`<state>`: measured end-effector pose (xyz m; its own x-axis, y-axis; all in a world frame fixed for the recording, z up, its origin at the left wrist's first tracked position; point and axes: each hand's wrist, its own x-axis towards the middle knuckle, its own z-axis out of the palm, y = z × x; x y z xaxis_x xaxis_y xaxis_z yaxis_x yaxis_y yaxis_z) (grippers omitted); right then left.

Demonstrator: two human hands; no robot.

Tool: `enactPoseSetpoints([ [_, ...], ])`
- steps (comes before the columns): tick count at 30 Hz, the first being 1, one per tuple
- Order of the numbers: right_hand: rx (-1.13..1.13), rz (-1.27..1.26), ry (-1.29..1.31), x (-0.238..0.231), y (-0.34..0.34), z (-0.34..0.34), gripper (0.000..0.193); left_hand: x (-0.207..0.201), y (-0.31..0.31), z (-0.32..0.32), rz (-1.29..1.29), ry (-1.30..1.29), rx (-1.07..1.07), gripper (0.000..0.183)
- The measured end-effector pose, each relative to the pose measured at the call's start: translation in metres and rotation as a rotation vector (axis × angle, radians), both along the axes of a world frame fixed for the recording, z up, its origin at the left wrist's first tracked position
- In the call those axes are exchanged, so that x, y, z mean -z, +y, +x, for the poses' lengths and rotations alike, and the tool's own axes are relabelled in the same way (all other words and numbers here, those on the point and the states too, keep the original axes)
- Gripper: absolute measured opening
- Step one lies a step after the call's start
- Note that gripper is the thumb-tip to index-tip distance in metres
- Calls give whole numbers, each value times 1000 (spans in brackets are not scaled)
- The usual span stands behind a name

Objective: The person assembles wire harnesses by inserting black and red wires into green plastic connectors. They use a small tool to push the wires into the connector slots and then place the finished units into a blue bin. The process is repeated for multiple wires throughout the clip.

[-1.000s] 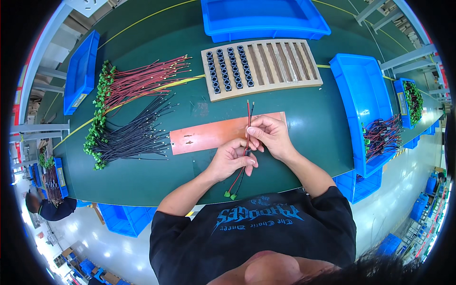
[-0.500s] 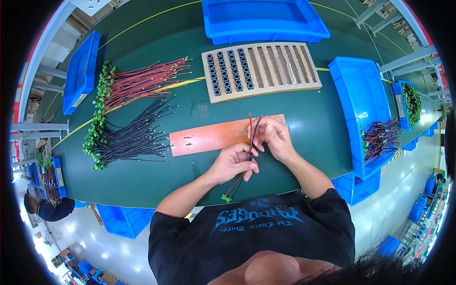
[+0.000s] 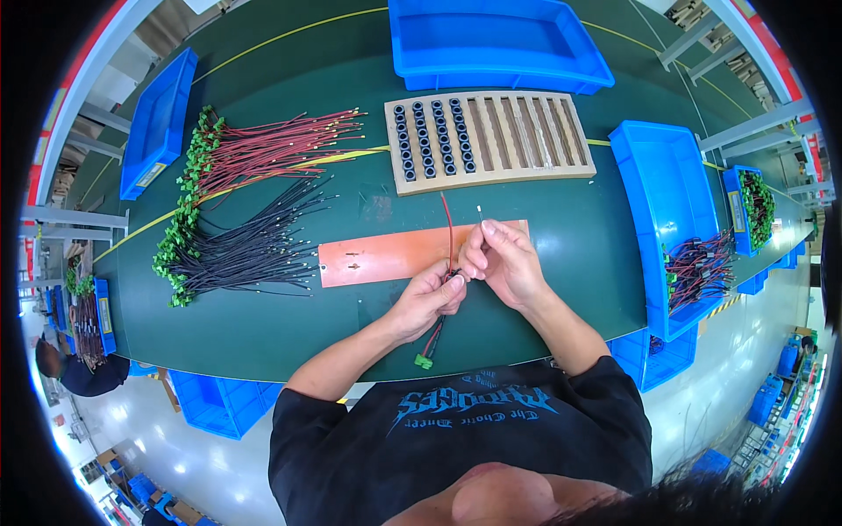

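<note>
My left hand [image 3: 430, 296] is closed in a pinch on a red and black wire lead, whose green connector [image 3: 424, 360] hangs below it toward my shirt. From above those fingers the red wire [image 3: 448, 219] stands up free. My right hand [image 3: 510, 266] pinches the black wire, its pale tip [image 3: 480, 209] showing past the fingers. Something small and dark sits between the two hands at the left fingertips; the fingers partly hide it. Under the hands lies an orange strip [image 3: 377, 259]. Beyond it is a tan slotted tray [image 3: 491, 181] with black rings [image 3: 419, 140] standing in its left rows.
To the left lie bundles of red wires [image 3: 272, 153] and black wires [image 3: 254, 241] with green connectors. A blue bin [image 3: 500, 79] stands at the back, another blue bin [image 3: 145, 131] at left. The right blue bin [image 3: 636, 210] holds wire leads. Table edge runs close to my body.
The black wire has been parted from the red and drawn to the right by my right hand. My left hand keeps its grip on the lead. The view has shifted slightly.
</note>
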<state>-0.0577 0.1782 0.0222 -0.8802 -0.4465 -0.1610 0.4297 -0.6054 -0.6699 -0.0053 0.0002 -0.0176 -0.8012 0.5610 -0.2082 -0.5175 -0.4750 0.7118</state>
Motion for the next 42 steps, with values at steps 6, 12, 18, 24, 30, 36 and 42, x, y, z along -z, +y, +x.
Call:
enactPoseSetpoints([
  [6,58,190,239,8,-4,2,36,0,-11,0,56,-89,75,40],
  [12,141,298,93,4,3,-5,38,-3,9,24,-141,109,175,30],
  [18,18,344,282,16,22,-22,47,-3,0,20,-6,64,95,31],
  [24,-260,890,885,11,22,-3,38,-3,-8,10,-202,233,169,32],
  [30,224,581,267,-69,82,25,32,-16,-6,7,-395,745,107,56],
  [36,883,454,299,-135,304,35,19,3,-5,9,-352,605,-33,48],
  [42,998,761,-72,-106,452,61,27,6,0,11,-388,558,-16,35],
])
